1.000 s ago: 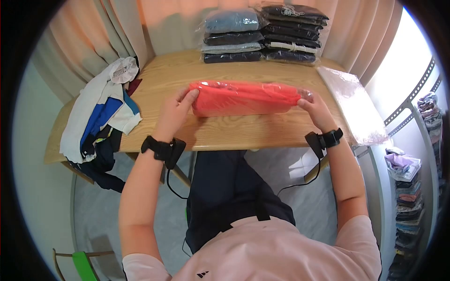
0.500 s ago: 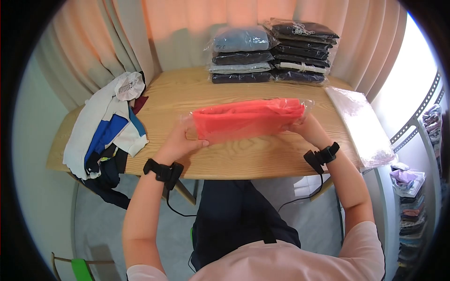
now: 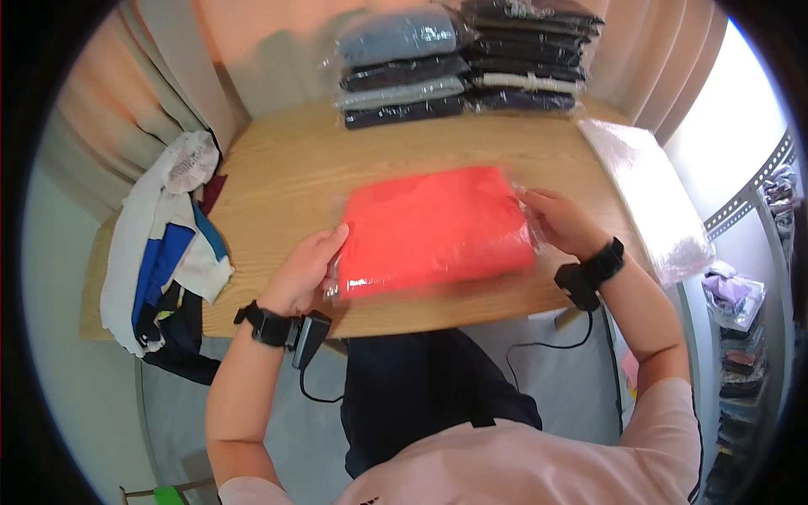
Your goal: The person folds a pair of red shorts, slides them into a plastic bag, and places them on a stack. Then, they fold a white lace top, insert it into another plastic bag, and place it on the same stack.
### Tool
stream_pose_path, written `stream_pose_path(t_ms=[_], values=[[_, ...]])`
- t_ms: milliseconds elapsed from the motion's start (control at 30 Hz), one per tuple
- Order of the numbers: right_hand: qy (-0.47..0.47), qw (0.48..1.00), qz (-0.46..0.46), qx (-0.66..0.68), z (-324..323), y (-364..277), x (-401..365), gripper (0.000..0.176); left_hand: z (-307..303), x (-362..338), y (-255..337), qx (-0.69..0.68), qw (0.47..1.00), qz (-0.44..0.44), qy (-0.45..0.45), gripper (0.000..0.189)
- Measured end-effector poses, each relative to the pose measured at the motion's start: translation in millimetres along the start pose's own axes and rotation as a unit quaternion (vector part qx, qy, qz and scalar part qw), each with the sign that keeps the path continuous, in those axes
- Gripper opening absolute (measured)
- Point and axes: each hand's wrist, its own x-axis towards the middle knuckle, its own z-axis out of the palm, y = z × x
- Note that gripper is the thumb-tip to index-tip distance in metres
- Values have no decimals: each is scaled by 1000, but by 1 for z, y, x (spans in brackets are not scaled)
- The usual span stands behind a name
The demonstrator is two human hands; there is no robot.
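A folded coral-red garment in a clear plastic bag [image 3: 433, 231] is held low over the wooden table, its broad face turned up toward me. My left hand [image 3: 313, 263] grips the bag's left edge, thumb on top. On the opposite side, my right hand [image 3: 562, 220] pinches the right edge, where loose clear plastic shows. The fingers under the bag are partly hidden. Both wrists wear black straps with small cabled devices.
Bagged dark garments [image 3: 526, 63] and a shorter bagged stack [image 3: 400, 71] stand at the table's back. Loose clothes [image 3: 156, 248] hang over the left edge. Flat clear plastic bags [image 3: 648, 198] lie at right, beside a shelf [image 3: 741, 210] of packed items.
The bagged red garment has tilted from nearly edge-on to showing its broad face and come lower, toward me. Both hands still hold its sides. The head view has shifted slightly.
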Motion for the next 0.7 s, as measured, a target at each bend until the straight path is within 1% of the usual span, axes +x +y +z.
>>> stream_pose_path(t_ms=[33, 100, 133, 167, 200, 233, 267, 300, 333, 367, 400, 433, 500, 567, 633, 667, 700], values=[[2, 1000, 13, 4, 0, 7, -5, 34, 4, 0, -4, -4, 1000, -13, -2, 29], [-44, 984, 9, 173, 2, 11, -11, 27, 12, -3, -2, -25, 999, -41, 26, 33], [-98, 970, 22, 220, -14, 22, -9, 25, 13, -6, -2, -28, 998, -46, 25, 33], [-96, 970, 27, 221, -17, 31, -12, 25, 13, -9, -2, 0, 999, -36, 20, 32], [-55, 966, 13, 253, -13, 36, -22, 27, 13, -11, -2, 29, 999, -24, 15, 32], [-14, 959, -4, 284, -9, 40, -33, 28, 14, -13, -4, 27, 999, -25, 14, 32], [-32, 950, -32, 308, -3, 40, -47, 29, 15, -15, -6, 13, 1000, -18, 12, 34], [-31, 951, -30, 307, 4, 42, -58, 29, 16, -16, -8, -1, 1000, -10, 10, 36], [38, 945, -50, 321, 13, 44, -69, 27, 19, -18, -9, -3, 1000, -13, 9, 36], [107, 934, -68, 334, 21, 49, -79, 25, 24, -20, -11, -16, 1000, 6, 14, 37], [152, 924, -115, 332, 29, 57, -88, 24, 27, -22, -14, -30, 999, 25, 18, 38], [156, 925, -111, 330, 35, 67, -98, 24, 28, -22, -18, -34, 999, 20, 16, 38], [211, 923, -199, 255, 47, 90, -114, 25, 31, -21, -26, -69, 996, 39, 30, 35], [111, 953, -147, 240, 67, 104, -129, 25, 36, -26, -28, -84, 995, 45, 28, 33], [-57, 971, -52, 227, 89, 110, -130, 31, 45, -35, -30, -95, 994, 52, 26, 31], [-56, 971, -58, 224, 102, 109, -129, 31, 50, -41, -31, -111, 992, 50, 28, 30], [-113, 966, -33, 228, 113, 107, -127, 36, 54, -47, -32, -126, 990, 50, 30, 31]])
